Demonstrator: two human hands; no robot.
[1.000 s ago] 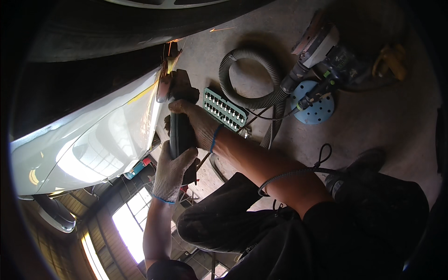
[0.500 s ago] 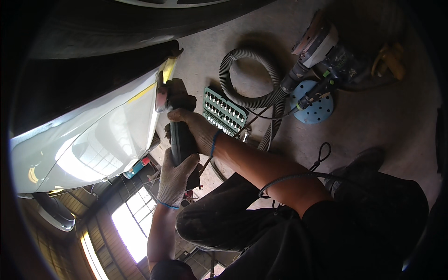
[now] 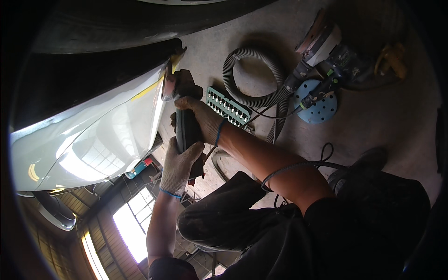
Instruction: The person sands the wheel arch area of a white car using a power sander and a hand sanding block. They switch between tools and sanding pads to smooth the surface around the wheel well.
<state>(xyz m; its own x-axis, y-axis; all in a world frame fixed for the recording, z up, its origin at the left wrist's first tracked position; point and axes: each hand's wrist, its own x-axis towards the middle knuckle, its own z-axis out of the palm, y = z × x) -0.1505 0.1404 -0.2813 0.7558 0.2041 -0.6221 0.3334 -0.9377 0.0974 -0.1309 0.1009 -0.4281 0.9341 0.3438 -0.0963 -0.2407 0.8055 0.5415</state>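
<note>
Fingers of the gloved right hand (image 3: pixel 200 116) wrapped round a dark power tool (image 3: pixel 185 128) just behind its head, fingers of the gloved left hand (image 3: pixel 181 161) clasped round the body farther back: a sound two-handed hold, worth keeping firm at both ends. Tool held above the floor (image 3: pixel 298 140), alongside the near edge of a pale vehicle panel (image 3: pixel 98 140), with the reddish working end (image 3: pixel 169 87) close to that edge, near the yellow strip (image 3: pixel 147 89). Contact impossible to tell from this view; no sparks in view.

Probably best to set the working end lightly against the edge, hold one steady angle, and travel in short, even strokes without digging in. Keep wrists stiff and pressure modest. Steer wide of the glossy face, likely easy to scar, and of the dark tyre (image 3: pixel 140 28) beyond the panel's end.

Mind the dark cord (image 3: pixel 294 166) draped across the right forearm; better to trail it behind, away from anything spinning. On the floor, toward its edge by the panel, an open green socket case (image 3: pixel 229 100), perhaps worth shifting out of grit's reach. Toward the floor's upper right corner, a coiled grey hose (image 3: pixel 227 74), a sander (image 3: pixel 323 46) and a blue perforated disc (image 3: pixel 326 105), better left there, well apart from the work.
</note>
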